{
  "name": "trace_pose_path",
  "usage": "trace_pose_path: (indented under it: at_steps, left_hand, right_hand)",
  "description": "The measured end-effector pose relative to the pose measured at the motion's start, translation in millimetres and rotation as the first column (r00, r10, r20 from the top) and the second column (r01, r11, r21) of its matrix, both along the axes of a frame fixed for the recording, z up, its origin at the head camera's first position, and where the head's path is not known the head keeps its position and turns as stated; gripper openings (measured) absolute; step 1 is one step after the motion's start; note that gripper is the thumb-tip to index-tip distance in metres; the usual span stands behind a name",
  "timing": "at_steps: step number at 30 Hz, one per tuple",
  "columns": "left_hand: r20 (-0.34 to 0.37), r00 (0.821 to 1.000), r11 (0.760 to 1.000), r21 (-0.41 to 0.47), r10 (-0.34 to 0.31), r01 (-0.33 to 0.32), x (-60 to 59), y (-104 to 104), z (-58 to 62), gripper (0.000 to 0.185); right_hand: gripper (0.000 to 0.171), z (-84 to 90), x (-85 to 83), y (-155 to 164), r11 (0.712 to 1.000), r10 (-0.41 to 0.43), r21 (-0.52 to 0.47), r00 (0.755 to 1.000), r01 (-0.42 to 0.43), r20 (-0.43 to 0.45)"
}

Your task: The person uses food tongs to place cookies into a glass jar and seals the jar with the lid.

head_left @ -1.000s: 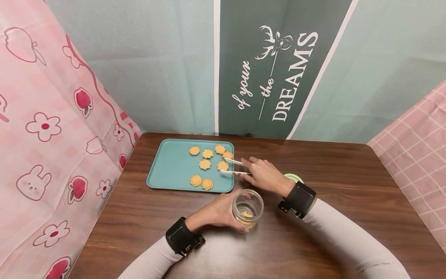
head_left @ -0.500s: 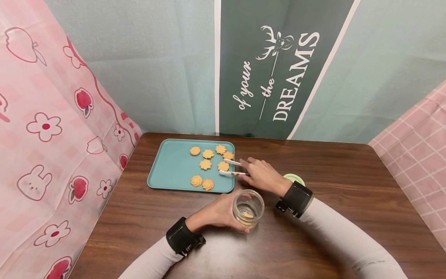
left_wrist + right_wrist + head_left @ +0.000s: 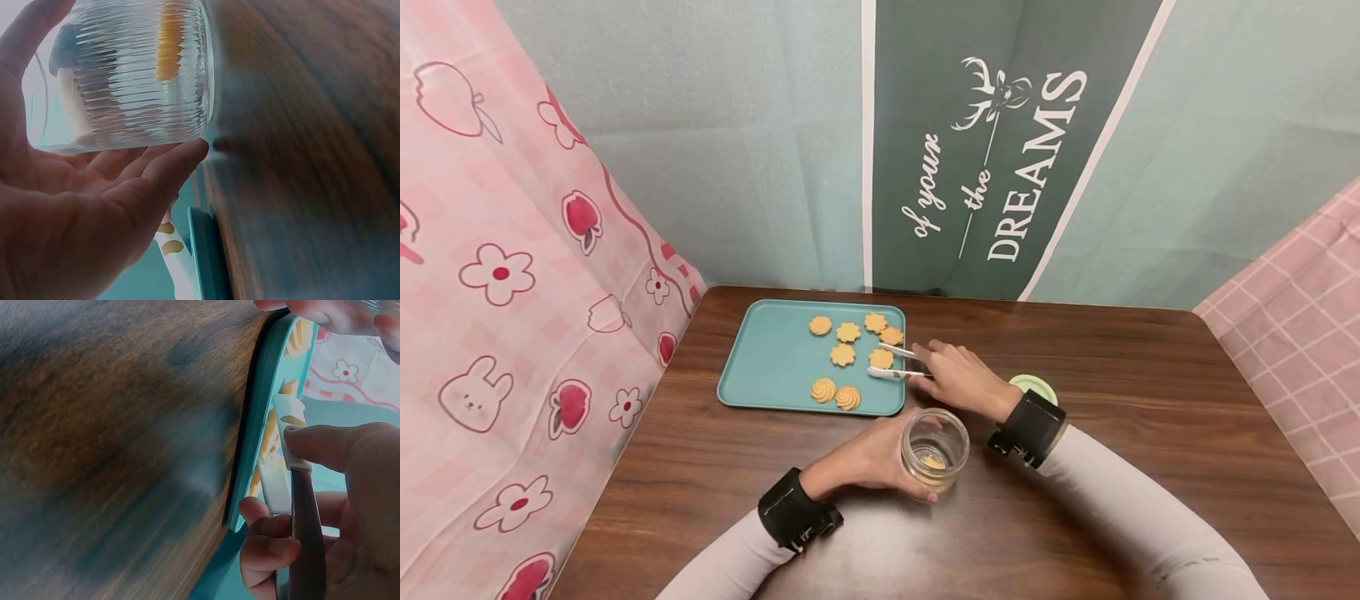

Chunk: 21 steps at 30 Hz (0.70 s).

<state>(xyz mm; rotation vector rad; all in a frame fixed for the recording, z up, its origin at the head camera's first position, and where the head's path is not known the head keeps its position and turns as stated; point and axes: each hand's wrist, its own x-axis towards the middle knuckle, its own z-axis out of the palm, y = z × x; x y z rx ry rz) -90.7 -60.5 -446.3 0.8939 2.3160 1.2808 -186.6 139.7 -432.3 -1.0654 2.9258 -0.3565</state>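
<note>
My left hand [image 3: 877, 457] is wrapped round the side of a ribbed glass jar [image 3: 936, 446], its mouth uncovered. Through the glass in the left wrist view a cookie [image 3: 169, 44] shows near the jar's base. My right hand [image 3: 961, 379] grips a pair of tongs [image 3: 303, 519] with white tips and dark handles. The tong arms are spread, one on each side of a flower-shaped cookie [image 3: 882, 358] near the tray's right end. Several other cookies [image 3: 842, 354] lie on the teal tray [image 3: 760, 358], including two swirled ones at the front.
A light green round lid [image 3: 1033, 386] lies on the wooden table [image 3: 1120, 400], partly hidden behind my right wrist. Fabric curtains [image 3: 760, 150] stand behind the table and along both sides.
The tongs have shifted slightly left over the tray, and my right hand and forearm have moved a little left too. My left hand and the jar stay in place.
</note>
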Motion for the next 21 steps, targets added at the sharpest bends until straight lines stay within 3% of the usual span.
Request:
trace_pose_path:
  at_steps: [7,21]
  left_hand:
    - [0.024,1.0,1.0,0.015,-0.002,0.002,0.3,0.4,0.7,0.093]
    - [-0.002,1.0,1.0,0.005,0.0,0.0,0.7,0.8,0.4,0.088]
  right_hand:
    - [0.055,-1.2,0.1,-0.3,1.0,0.011,0.001,1.0,-0.011,-0.011]
    - [0.048,-5.2,0.6,0.9,1.0,0.024,0.009,0.999,-0.024,-0.043]
